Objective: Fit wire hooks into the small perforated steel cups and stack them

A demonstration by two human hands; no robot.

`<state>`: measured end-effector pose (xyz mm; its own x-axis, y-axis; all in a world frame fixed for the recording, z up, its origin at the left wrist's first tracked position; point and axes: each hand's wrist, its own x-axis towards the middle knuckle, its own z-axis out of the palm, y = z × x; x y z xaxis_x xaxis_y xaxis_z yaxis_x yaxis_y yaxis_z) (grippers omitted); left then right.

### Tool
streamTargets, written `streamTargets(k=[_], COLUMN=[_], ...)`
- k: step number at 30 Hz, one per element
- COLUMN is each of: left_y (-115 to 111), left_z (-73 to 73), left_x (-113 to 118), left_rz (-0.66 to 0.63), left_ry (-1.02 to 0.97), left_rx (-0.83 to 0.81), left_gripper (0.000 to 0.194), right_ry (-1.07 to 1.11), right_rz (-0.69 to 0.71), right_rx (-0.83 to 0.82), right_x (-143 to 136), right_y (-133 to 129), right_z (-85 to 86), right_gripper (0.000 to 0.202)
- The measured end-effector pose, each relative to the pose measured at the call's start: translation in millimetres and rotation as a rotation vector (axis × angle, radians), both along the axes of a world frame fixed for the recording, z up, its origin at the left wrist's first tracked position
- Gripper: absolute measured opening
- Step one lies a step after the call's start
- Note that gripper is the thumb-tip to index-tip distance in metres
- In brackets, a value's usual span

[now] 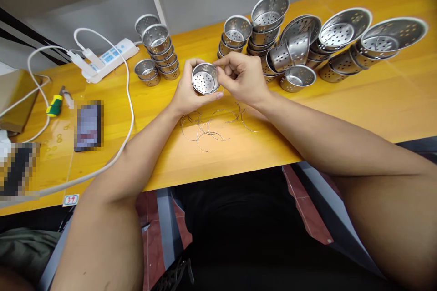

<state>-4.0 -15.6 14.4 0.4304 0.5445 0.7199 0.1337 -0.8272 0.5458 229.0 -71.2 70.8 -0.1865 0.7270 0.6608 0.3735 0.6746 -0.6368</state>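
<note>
A small perforated metal cup is held above the table with its open top facing me. My left hand wraps round its left side and underside, the thumb stretched along the bottom. At the cup's right rim my right hand is closed in a pinch; whatever lies between thumb and forefinger is too small to make out. Several thin curved wires lie on the table just below the hands.
Stacked metal cups stand behind to the left, and more stacks run along the back right. A white power strip, its cable, a screwdriver and a phone lie left on the yellow table.
</note>
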Motion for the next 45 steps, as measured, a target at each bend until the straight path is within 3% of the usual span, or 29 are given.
streamTargets(k=[17,21,27,31,38,42,45], left_y=[-1,-4,4,7,2,3,3], left_z=[-1.4,2.3,4.4,2.5,5.8,4.6,1.7], left_x=[5,2,-8,-10,-9,-7,-6], left_rz=[0.038,0.038,-0.013,-0.006,-0.056,-0.106,-0.111], left_ry=[-0.003,-0.005,-0.08,-0.072,-0.033,0.016,0.025], left_rx=[0.023,-0.028,-0.114,-0.165,-0.194,-0.154,-0.133], left_gripper=[0.115,0.104,0.082,0.082,0.082,0.095,0.091], right_ry=[-0.016,0.05,0.001,-0.051,0.043,0.089,0.11], right_rz=[-0.066,0.06,0.246,0.23,0.371,0.387,0.398], right_rx=[-0.054,-0.061,-0.152,-0.217,-0.325,-0.345,-0.344], right_x=[-6,-8,3,6,4,3,2], right_y=[-2,-5,-9,-11,-7,-4,-3], right_z=[1.2,5.2,25.5,33.8,25.8,23.9,24.3], right_gripper=[0.036,0.054,0.073,0.076,0.076,0.077,0.075])
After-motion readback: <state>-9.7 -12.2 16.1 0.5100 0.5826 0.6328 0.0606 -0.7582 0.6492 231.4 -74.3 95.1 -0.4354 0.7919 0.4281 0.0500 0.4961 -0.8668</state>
